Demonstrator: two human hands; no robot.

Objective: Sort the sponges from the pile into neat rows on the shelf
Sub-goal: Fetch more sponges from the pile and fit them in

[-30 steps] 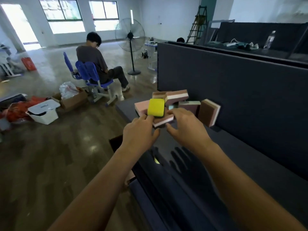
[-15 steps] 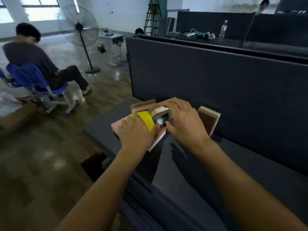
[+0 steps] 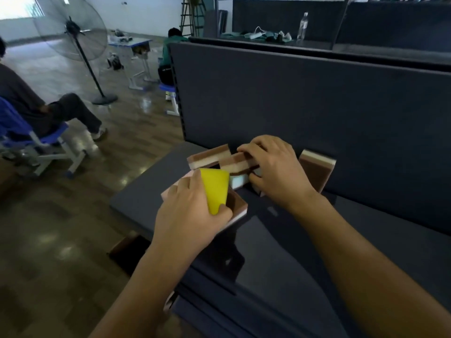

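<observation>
- Head view, the only one we have: the pile (image 3: 219, 174) of sponges sits at the left end of the dark shelf (image 3: 280, 252), close against the back panel (image 3: 292, 106), and both hands are in it.
- Our left hand (image 3: 188, 215) comes in from the front, palm down. Its fingers (image 3: 185, 189) wrap over the yellow sponge (image 3: 214, 189) and the thumb pinches its near corner. That sponge lies on a pink sponge (image 3: 169, 195) and a brown sponge (image 3: 238, 206).
- Our right hand (image 3: 275, 172) reaches further back with the wrist bent. Its fingers curl over the top of a brown-and-cream layered sponge (image 3: 234, 163) and the thumb tucks in below, so we read it as a grip.
- A second layered block (image 3: 208, 156) lies behind, and a pale green sponge (image 3: 239, 182) peeks out underneath. An upright sponge (image 3: 317, 169) leans on the panel just right of that hand.
- Handling: these look light and soft, so a hard pinch would squash them. We reckon each is best taken gently by its long sides, and the rougher scouring face should keep it from slipping.
- No neat row shows yet, so we judge the sorting is at its start.
</observation>
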